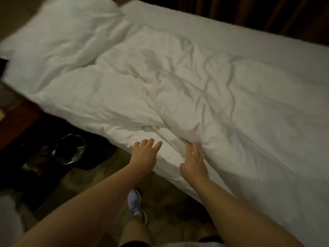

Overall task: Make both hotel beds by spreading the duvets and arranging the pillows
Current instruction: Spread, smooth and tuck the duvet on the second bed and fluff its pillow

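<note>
The fingers [148, 142] of my left hand [144, 155] were straight and fanned apart, holding nothing, their tips just at the near hem of the duvet [178, 86]. The fingers [196, 146] of my right hand [194, 163] lay closer together and stretched forward, the tips touching a bunched fold of the same cover. Blur hid whether they had begun to pinch it, but I saw no cloth curled into that palm.

Beyond my fingertips the duvet ran away across the bed, rumpled, with long creases fanning out from the fold under my right hand and a thick ridge heaped ahead of my left. Farther to the right it looked flatter. Far beyond my left hand, at the head end, a pillow [58, 29] sat askew, its near side touching the duvet's top edge.

I judged this to be the spreading step on this bed, well short of done, with the pillow not yet arranged. No second bed could be made out. The next move called for both hands to close on the near hem, lift it, and draw it toward me and outward so the creases ran out.

Below my left hand, on the carpet [99, 175], stood a lined bin [70, 148], and between my forearms showed my shoe [134, 200]. A dark curtain [249, 11] hung past the bed's far side.
</note>
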Action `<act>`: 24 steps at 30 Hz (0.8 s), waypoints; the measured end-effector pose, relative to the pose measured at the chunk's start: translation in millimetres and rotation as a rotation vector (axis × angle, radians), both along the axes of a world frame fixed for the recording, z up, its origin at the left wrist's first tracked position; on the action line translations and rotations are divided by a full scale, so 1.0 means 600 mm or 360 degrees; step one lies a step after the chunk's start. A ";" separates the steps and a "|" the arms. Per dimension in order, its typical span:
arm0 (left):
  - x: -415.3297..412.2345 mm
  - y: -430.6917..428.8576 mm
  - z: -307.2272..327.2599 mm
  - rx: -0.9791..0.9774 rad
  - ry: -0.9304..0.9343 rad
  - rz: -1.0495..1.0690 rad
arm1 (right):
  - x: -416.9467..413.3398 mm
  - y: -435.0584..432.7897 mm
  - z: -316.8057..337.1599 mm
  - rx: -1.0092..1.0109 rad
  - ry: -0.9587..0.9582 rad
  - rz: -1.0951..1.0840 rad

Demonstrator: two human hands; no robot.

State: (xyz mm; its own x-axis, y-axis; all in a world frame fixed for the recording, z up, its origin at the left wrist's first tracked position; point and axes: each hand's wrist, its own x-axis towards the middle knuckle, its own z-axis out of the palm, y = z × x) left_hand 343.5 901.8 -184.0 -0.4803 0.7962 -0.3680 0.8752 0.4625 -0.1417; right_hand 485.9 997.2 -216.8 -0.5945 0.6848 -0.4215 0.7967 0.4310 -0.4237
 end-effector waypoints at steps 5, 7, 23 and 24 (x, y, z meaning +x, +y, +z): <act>-0.060 0.038 -0.101 -0.0226 -0.0129 -0.0613 | -0.012 -0.031 -0.063 -0.0081 -0.0329 -0.0321; -0.080 0.050 -0.133 -0.0199 -0.0171 -0.0780 | -0.023 -0.043 -0.078 0.0026 -0.0357 -0.0437; -0.141 0.009 -0.253 0.0000 -0.0177 -0.1203 | -0.059 -0.114 -0.187 0.0410 -0.0515 -0.0485; -0.145 -0.009 -0.248 0.0011 -0.0172 -0.1212 | -0.061 -0.131 -0.185 0.0385 -0.0493 -0.0445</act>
State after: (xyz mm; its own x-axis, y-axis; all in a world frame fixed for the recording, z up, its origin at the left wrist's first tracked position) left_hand 256.3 896.7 -332.7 0.2396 0.8954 -0.3752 0.9614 -0.2726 -0.0366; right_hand 449.2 918.8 -327.5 -0.2452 0.9007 -0.3586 0.9690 0.2389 -0.0623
